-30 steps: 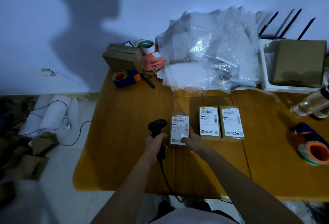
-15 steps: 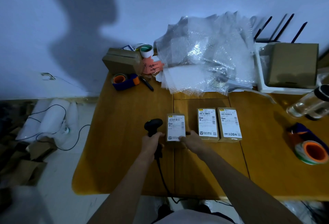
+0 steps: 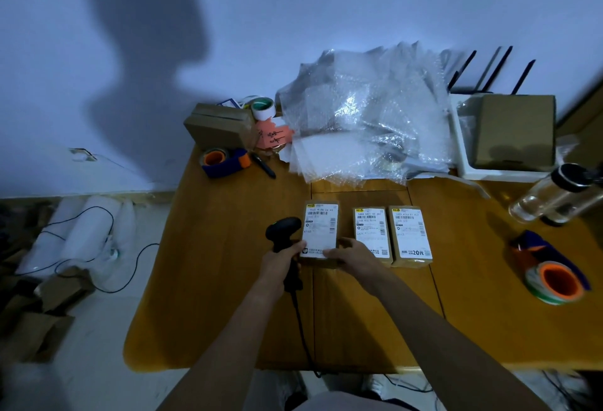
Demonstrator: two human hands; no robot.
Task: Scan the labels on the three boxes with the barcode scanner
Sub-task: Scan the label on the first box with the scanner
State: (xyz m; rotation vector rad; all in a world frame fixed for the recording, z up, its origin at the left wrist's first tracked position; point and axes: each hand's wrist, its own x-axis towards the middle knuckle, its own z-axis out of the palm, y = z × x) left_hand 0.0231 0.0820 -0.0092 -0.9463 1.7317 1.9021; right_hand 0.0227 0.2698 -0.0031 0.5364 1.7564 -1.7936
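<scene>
My left hand (image 3: 277, 262) is wrapped around the scanner (image 3: 283, 231), its matte black head just left of the first box (image 3: 319, 234). My right hand (image 3: 350, 254) pinches that box's near corner, steadying it mid-desk (image 3: 212, 280). I judge I'm on the first label; whether it has read, I can't tell. The middle box (image 3: 372, 231) and right box (image 3: 410, 231) wait beside it: brown cardboard blocks, smooth white labels.

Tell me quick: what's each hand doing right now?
Left hand: closed around the barcode scanner handle.
Right hand: gripping the near end of the leftmost box.
</scene>
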